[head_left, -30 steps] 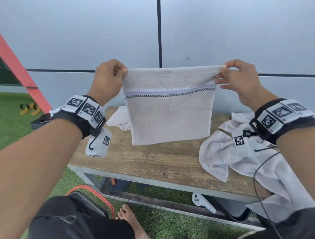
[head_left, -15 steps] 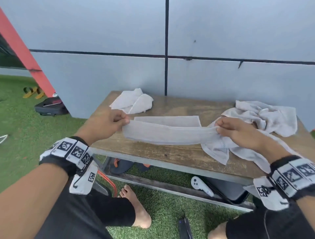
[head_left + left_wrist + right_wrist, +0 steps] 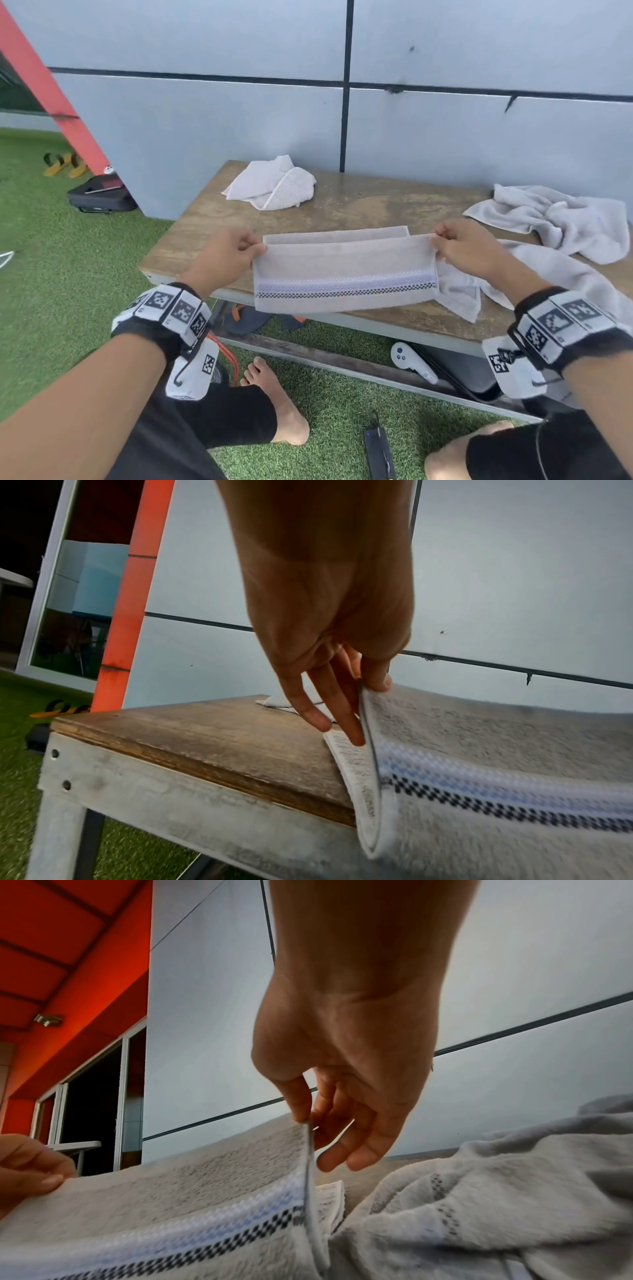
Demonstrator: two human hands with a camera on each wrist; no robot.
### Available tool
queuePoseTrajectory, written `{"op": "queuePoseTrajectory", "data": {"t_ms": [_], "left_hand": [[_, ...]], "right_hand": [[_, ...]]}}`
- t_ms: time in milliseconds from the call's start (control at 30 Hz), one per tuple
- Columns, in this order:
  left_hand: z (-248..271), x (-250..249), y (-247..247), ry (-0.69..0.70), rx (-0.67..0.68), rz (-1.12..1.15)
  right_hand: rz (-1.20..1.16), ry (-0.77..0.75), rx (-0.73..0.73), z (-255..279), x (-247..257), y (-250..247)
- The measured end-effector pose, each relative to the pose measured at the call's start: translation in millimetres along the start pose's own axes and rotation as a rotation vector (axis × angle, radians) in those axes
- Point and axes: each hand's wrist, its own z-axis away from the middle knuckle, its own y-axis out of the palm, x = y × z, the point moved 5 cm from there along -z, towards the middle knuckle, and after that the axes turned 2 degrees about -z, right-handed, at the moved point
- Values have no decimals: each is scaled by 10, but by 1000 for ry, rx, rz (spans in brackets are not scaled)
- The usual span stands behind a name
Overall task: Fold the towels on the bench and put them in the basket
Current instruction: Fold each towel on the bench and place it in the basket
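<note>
We pinch the striped towel [image 3: 346, 274] by its top corners, left hand [image 3: 226, 260] and right hand [image 3: 469, 250], draping it over the desk [image 3: 359, 205] near edge, probably to crease the fold.

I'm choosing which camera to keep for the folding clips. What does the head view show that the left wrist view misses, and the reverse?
Only the head view shows the right hand, the crumpled towels and the controller under the bench. Only the left wrist view shows the two free fingers hanging beside the pinch. Both show the left hand pinching the striped towel over the bench.
</note>
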Motion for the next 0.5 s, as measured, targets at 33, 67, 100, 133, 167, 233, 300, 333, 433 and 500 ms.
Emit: {"op": "queuePoseTrajectory", "data": {"t_ms": [33, 67, 100, 133, 167, 233, 300, 333, 433, 500], "left_hand": [[-78, 2, -2, -5, -23, -7], [-158, 11, -1, -21, -39, -14], [-234, 15, 3, -37, -50, -29], [-311, 20, 7, -48, -63, -50], [-381, 19, 11, -55, -77, -75], [-519, 40, 23, -82, -98, -141], [-651, 96, 45, -118, -100, -191], [-711, 129, 67, -134, -92, -201], [-857, 222, 179, -150, -61, -229], [-892, 255, 258, -152, -74, -268]], "right_hand": [[32, 0, -21, -81, 34, 8], [56, 12, -37, -170, 57, 24], [76, 24, -49, -261, 70, 42], [100, 38, -60, -348, 87, 64], [124, 44, -69, -431, 102, 86], [169, 51, -81, -586, 125, 142], [204, 77, -77, -728, 111, 214], [221, 92, -74, -783, 99, 246], [287, 119, -55, -928, 29, 371], [311, 136, -39, -985, -26, 458]]}}
